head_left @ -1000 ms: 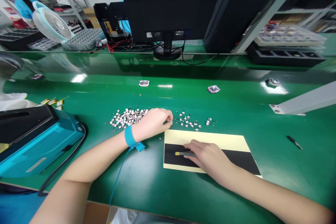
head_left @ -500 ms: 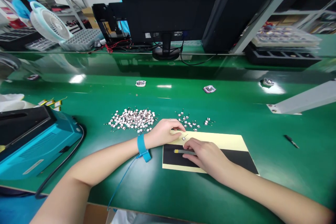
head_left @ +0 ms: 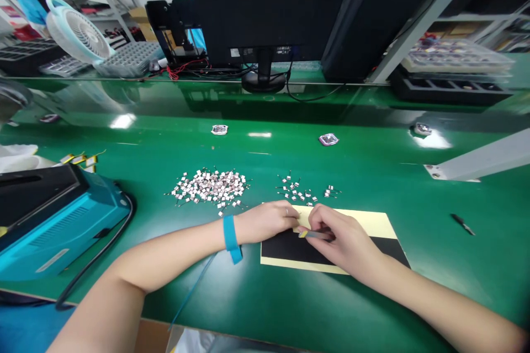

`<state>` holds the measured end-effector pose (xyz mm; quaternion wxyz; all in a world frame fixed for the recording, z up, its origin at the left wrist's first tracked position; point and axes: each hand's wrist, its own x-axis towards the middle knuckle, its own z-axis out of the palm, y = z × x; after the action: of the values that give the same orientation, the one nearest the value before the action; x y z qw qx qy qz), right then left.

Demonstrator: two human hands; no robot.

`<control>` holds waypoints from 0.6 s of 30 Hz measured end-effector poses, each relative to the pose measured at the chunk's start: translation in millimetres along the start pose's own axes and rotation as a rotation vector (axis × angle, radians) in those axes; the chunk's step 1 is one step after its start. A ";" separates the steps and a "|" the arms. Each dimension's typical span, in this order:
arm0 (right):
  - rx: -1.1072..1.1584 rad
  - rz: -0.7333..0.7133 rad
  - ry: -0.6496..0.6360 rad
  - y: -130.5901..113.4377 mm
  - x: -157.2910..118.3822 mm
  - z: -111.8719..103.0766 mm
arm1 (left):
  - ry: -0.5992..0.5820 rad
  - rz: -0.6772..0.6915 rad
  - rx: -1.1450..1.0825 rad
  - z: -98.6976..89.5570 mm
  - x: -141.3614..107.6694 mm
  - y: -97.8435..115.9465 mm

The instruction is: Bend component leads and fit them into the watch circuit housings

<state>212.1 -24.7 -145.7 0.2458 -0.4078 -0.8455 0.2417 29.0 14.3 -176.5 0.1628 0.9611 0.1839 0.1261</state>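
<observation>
Left hand: fingers curled at the edge of a cream backing sheet; any grip unclear. Right hand: pinching a yellow-tipped grey tool above the sheet's black strip. Wired components: heaped at 10 o'clock on the green desk, apparently kept within reach.

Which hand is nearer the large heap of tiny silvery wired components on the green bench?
Left. The left hand sits just below and to the right of the heap. The right hand lies farther right, over the cream-and-black sheet.
</observation>
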 end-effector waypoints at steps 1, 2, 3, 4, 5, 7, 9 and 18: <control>0.021 0.003 0.009 0.2 0.4 0.5 | -0.017 0.010 0.039 0.6 -0.5 0.6; 0.040 0.008 0.016 0.5 0.9 0.9 | -0.028 0.015 0.077 0.9 -0.9 1.2; 0.060 0.014 0.021 0.9 1.6 1.1 | -0.028 0.018 0.108 1.0 -1.3 1.6; 0.081 0.020 0.023 1.5 2.3 1.1 | -0.009 0.015 0.112 0.8 -1.5 1.9; 0.103 0.026 0.023 2.1 3.0 0.9 | 0.027 -0.001 0.073 0.3 -1.5 1.9; 0.152 0.043 0.023 3.6 4.7 0.4 | 0.149 -0.089 -0.102 -1.7 -0.9 1.5; 0.198 0.076 0.038 5.4 7.0 0.0 | 0.301 -0.251 -0.345 -5.1 0.4 0.7; 0.364 0.334 0.132 18.0 15.5 -0.8 | 0.574 -0.601 -1.032 -11.7 3.8 -0.7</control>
<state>214.4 -2.1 -152.7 0.3265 -0.5054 -0.6912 0.4002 28.7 19.6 -165.3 0.5752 0.5949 0.3959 0.3981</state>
